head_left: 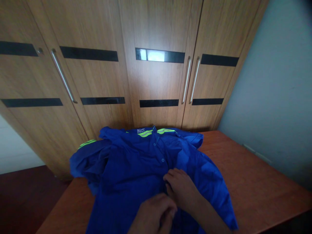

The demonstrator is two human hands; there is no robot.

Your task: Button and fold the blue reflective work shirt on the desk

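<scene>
At lower centre, our left hand (152,216) curls its fingers (168,213) nearly closed, pinching the blue button-front polo shirt (131,169); our right hand (181,188) presses bent fingers (170,177) on its placket, over the reddish-brown wooden tabletop (255,182).

A blue short-sleeved polo shirt with neon-green collar stripes (136,169) lies spread on a reddish-brown wooden table (255,182), collar toward the far edge. Both hands rest on its front placket near the near edge, the left hand (152,216) just beside the right hand (181,188). Behind the table stands a brown wooden wardrobe with metal bar handles (126,65); a grey wall (280,97) lies to the right.
</scene>
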